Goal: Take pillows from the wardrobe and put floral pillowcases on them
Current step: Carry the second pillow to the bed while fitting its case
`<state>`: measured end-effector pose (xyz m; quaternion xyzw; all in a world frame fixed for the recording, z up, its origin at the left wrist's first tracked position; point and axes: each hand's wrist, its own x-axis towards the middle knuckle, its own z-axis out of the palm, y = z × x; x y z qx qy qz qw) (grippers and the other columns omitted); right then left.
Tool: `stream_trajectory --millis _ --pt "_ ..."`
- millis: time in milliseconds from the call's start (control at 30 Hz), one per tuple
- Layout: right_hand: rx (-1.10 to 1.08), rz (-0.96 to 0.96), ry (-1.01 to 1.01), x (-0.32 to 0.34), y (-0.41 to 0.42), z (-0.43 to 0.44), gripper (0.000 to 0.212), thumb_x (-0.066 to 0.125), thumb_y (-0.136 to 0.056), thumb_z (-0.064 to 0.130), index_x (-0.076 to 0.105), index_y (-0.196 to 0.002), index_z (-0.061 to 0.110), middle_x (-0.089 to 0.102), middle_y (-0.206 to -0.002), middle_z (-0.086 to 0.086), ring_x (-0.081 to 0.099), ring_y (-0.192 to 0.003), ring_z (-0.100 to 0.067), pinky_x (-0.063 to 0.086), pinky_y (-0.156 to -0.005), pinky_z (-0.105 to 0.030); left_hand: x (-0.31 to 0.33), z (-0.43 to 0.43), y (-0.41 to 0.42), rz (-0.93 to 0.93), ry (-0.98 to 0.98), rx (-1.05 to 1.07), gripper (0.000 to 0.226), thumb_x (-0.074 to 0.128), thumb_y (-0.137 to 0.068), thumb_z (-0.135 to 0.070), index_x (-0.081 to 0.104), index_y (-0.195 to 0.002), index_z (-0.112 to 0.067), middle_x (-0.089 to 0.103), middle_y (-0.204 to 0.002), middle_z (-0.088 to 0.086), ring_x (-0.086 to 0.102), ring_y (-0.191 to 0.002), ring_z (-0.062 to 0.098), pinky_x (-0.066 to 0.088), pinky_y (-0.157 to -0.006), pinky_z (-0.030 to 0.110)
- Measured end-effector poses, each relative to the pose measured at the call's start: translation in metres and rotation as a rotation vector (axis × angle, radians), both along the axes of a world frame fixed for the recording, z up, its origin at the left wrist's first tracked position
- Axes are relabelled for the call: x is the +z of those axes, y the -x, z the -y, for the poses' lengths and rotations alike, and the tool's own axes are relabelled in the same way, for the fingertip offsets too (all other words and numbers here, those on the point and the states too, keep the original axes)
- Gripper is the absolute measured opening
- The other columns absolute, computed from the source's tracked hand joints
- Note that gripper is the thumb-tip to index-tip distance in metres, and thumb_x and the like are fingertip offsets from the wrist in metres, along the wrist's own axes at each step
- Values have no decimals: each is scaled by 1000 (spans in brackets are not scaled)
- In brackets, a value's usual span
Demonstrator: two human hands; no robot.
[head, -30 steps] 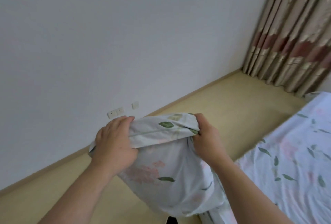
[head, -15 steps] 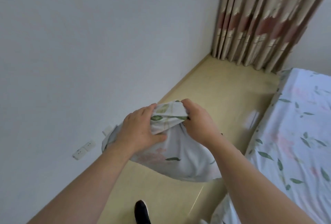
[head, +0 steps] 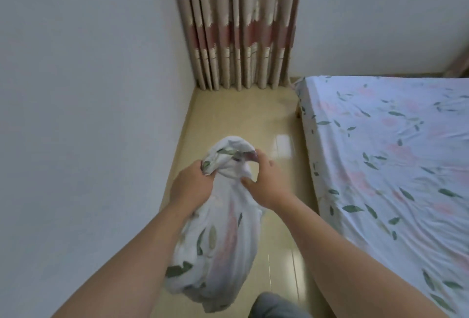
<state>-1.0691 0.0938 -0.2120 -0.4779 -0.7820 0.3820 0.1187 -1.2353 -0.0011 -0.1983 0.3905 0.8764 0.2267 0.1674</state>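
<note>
A floral pillowcase [head: 218, 246], white with green leaves and pink blooms, hangs bunched in front of me over the floor; a pillow bulges inside it. My left hand [head: 193, 185] grips the gathered top edge of the cloth on the left. My right hand [head: 264, 183] holds the cloth on the right, thumb hooked into the fabric and fingers curled over the opening. The top of the case folds over between both hands. The lower end sags toward my knee.
A white wall [head: 88, 114] runs along the left. Beige and red curtains [head: 243, 25] hang in the corner ahead. A bed [head: 396, 165] with a matching floral sheet fills the right side. A strip of tan floor [head: 241, 117] lies between wall and bed.
My view has swung right, from the wall toward the curtains and bed. The pillowcase has turned from lying sideways to hanging lengthwise, and my hands have drawn closer together at its top.
</note>
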Motion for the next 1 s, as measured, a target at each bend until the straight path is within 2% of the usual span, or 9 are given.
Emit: stream_trajectory --millis 100,200,333,467,567,633,767,867,1000 --pt "-9 178 208 -24 26 -26 84 53 -95 51 9 -160 20 42 -153 -12 47 -135 -30 42 -103 -37 -15 -61 38 211 -105 191 35 52 -96 -43 65 -112 -14 70 -110 11 63 -99 34 42 -75 32" --pt "-21 224 429 -51 64 -67 70 43 -98 54 25 -155 17 50 -147 -10 53 -128 -31 46 -95 -37 -28 -129 79 355 -180 312 31 55 -93 -36 66 -111 -13 70 -106 9 64 -93 31 49 -77 34" --pt "-194 -49 734 -69 129 -151 36 38 -102 31 54 -120 4 57 -96 -13 54 -77 -25 43 -66 -34 -27 -221 137 507 -246 314 28 59 -87 -18 63 -115 -17 67 -97 4 63 -84 23 54 -74 33" --pt "-323 -84 912 -44 183 -254 28 49 -98 26 63 -86 5 60 -84 -16 56 -74 -26 48 -69 -37 -5 -319 204 572 -304 384 57 57 -72 -21 58 -128 -11 65 -117 13 65 -103 34 57 -91 52" --pt "-273 -85 923 -15 211 -327 16 58 -94 13 68 -101 3 68 -99 -17 64 -89 -33 57 -81 -52 12 -389 248 594 -387 441 49 58 -81 -14 56 -129 -9 63 -114 10 64 -100 33 58 -89 50" --pt "-203 -83 919 2 230 -368 22 66 -92 14 66 -112 6 68 -102 -8 64 -94 -31 57 -77 -47 17 -433 272 659 -444 483 42 57 -82 -11 56 -123 -11 64 -112 9 65 -99 32 59 -89 49" --pt "-171 -193 1079 4 273 -448 18 74 -88 21 72 -100 8 75 -101 -12 65 -112 -41 50 -100 -56 14 -525 321 796 -530 462 48 58 -81 -11 59 -129 -11 67 -119 11 68 -102 32 58 -91 51" --pt "-283 -342 1182 -5 314 -506 44 56 -96 36 67 -118 -1 73 -107 -23 72 -97 -41 58 -88 -51 3 -595 354 807 -514 366 52 59 -75 -20 62 -127 -17 69 -118 7 68 -103 30 57 -92 52" --pt "-539 -697 1246 2 369 -599 46 65 -93 27 64 -127 -4 69 -118 -27 71 -98 -43 57 -88 -54 -15 -706 416 810 -394 236 63 63 -61 -38 65 -121 -19 71 -112 5 70 -98 30 58 -88 52"
